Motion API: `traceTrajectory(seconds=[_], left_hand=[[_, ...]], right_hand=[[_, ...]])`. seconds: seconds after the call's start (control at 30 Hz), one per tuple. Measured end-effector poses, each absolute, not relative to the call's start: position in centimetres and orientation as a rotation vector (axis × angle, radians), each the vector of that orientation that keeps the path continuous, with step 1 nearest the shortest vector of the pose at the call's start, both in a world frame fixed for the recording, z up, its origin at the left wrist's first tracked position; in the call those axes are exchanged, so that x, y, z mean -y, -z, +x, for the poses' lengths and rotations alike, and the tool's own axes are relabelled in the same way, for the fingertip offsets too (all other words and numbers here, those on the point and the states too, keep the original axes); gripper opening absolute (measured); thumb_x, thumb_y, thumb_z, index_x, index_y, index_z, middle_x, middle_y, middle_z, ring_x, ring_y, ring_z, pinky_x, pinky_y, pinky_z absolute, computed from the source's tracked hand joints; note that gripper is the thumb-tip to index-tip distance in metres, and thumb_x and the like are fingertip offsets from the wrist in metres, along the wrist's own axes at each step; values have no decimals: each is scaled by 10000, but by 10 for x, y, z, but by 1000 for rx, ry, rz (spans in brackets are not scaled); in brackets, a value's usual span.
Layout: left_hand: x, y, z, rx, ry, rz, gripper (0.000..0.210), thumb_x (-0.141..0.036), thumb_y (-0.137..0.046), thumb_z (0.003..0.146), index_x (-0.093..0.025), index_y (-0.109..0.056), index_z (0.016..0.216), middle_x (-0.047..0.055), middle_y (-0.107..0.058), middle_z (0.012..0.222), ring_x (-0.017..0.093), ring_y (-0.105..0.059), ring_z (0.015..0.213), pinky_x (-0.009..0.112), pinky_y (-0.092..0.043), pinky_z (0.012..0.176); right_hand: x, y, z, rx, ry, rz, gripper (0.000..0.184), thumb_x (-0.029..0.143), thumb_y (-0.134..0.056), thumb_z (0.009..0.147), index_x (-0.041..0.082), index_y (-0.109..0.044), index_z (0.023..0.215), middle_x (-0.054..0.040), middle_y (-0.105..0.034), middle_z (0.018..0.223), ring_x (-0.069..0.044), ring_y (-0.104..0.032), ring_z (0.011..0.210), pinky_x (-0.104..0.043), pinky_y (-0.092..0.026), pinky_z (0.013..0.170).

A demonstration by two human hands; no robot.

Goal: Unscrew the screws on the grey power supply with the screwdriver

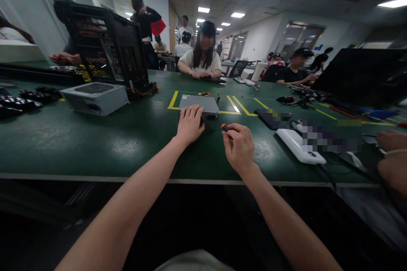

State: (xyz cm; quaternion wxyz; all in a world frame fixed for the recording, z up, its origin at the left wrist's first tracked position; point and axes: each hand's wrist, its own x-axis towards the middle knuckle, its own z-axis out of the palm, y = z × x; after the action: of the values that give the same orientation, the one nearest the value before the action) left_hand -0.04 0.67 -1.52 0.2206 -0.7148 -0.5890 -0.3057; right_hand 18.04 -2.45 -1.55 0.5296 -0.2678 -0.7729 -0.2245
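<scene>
A grey metal computer power supply (203, 103) lies on the green table. My left hand (190, 123) is closed over its near left edge, fingers on the top face and thumb down the near side. In my right hand (239, 146) is a screwdriver (225, 127) with an orange and black handle, pinched between thumb and fingers. Its thin shaft slants up to the left, towards the right end of the near face. Whether the tip touches a screw is too small to tell. Coloured cables (206, 94) come out behind the power supply.
Left stand an open black computer case (104, 46) and a second power supply (95, 98). A white power bank (300, 146) and a dark flat device (270, 117) lie right. Another person's hand (392, 139) is at the right edge; a co-worker (203, 57) sits opposite.
</scene>
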Motion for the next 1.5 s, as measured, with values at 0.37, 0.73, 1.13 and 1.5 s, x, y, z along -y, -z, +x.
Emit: traceTrajectory(seconds=[0.37, 0.73, 1.13, 1.5], left_hand=[[-8, 15, 1, 1622, 867, -1979, 493, -267, -498, 771, -140, -410, 1239, 119, -432, 1295, 259, -336, 1226, 410, -195, 1056], [-9, 15, 1, 1624, 867, -1982, 495, -261, -483, 771, -143, -408, 1246, 116, -428, 1300, 263, -342, 1222, 416, -194, 1057], [-8, 15, 1, 1635, 869, -1987, 495, -257, -478, 774, -147, -403, 1251, 115, -425, 1306, 254, -329, 1233, 412, -188, 1061], [-7, 13, 1, 1655, 853, -1997, 479, -254, -459, 790, -148, -401, 1254, 117, -426, 1305, 259, -320, 1240, 423, -189, 1057]], right_hand=[[27, 14, 181, 1895, 487, -622, 317, 86, -480, 800, 230, -366, 1058, -97, -524, 1023, -195, -527, 969, -371, -495, 771], [28, 7, 187, 1870, 394, -681, 262, 122, -456, 816, 207, -391, 1055, -109, -509, 1028, -193, -517, 981, -347, -484, 778], [55, -17, 188, 2186, 319, -939, 267, 186, -402, 856, 161, -425, 1120, -108, -575, 1064, -219, -543, 921, -357, -459, 778], [53, -19, 186, 2147, 294, -987, 190, 209, -411, 836, 173, -441, 1020, -105, -534, 959, -222, -540, 863, -370, -474, 720]])
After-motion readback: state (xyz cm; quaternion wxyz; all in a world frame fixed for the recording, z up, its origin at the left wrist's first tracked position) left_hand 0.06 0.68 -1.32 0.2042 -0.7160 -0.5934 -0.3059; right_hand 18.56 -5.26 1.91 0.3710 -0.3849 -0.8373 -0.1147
